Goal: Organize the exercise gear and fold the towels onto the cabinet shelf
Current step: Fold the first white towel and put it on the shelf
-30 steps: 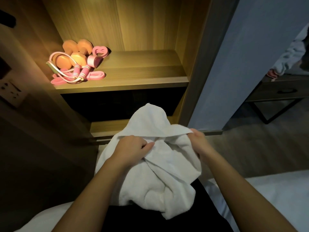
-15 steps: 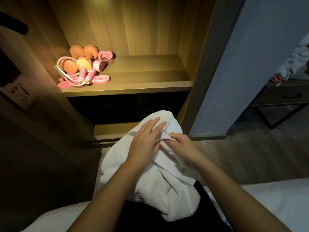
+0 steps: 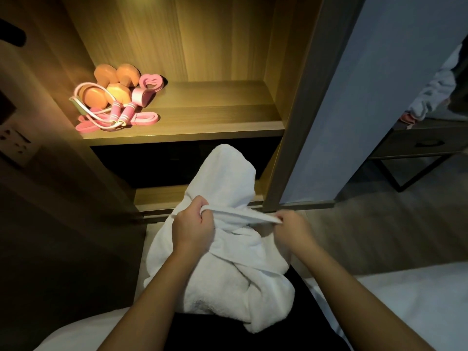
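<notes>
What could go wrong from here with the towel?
1. The left hand and right hand pinch only one short edge of the white towel; the rest lies bunched on the lap, so the fold may go lopsided.
2. Its far end hangs toward the cabinet and might slide off.
3. The jump rope and pink band lie near the shelf front; a towel set there could nudge them off.

Wall socket (image 3: pixel 15 143) at left edge. Dark side table (image 3: pixel 415 145) with drawer at right edge, pale garment (image 3: pixel 430 95) above it. White bedding (image 3: pixel 410 300) lower right.
</notes>
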`<state>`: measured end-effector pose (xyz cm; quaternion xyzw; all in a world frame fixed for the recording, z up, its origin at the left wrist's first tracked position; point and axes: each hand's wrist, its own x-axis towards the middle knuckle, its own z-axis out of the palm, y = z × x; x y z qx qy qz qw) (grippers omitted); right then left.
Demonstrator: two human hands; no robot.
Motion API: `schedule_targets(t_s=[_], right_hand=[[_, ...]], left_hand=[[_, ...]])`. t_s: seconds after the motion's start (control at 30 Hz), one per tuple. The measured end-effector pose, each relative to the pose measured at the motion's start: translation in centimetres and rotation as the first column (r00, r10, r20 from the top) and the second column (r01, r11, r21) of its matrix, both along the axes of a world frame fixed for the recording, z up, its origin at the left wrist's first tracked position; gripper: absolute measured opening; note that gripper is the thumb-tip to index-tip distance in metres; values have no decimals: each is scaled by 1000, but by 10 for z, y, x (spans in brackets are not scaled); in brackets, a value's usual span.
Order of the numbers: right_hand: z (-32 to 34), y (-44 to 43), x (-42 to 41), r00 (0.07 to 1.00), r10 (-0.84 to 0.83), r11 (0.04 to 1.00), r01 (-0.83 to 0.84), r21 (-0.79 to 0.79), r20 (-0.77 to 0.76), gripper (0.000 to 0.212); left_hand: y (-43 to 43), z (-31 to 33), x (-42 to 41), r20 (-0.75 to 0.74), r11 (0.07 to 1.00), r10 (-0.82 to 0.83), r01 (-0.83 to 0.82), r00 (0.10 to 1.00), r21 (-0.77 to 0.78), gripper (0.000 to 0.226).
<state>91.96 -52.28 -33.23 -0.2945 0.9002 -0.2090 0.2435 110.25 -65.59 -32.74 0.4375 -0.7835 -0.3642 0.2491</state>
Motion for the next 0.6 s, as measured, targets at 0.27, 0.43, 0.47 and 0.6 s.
schedule_targets(t_s=[0.27,0.43,0.47,0.6], right_hand=[[66,-13,-16,983,71,834,36,-551,171,25],[83,-25,-6,975,155,787,-25,-616,158,17],[83,-27,-5,978,159,794,-43,-606,139,16],[71,-14,-4,928,319,836,-178,-520,194,51]], left_hand=[[-3,17,-1,220,983,-88,120,972,-138,7],[11,25,-4,50,986,-132,137,990,-100,39],[14,25,-3,76,974,-163,173,984,-145,52],[29,7,9,256,886,-333,394,908,-246,61]])
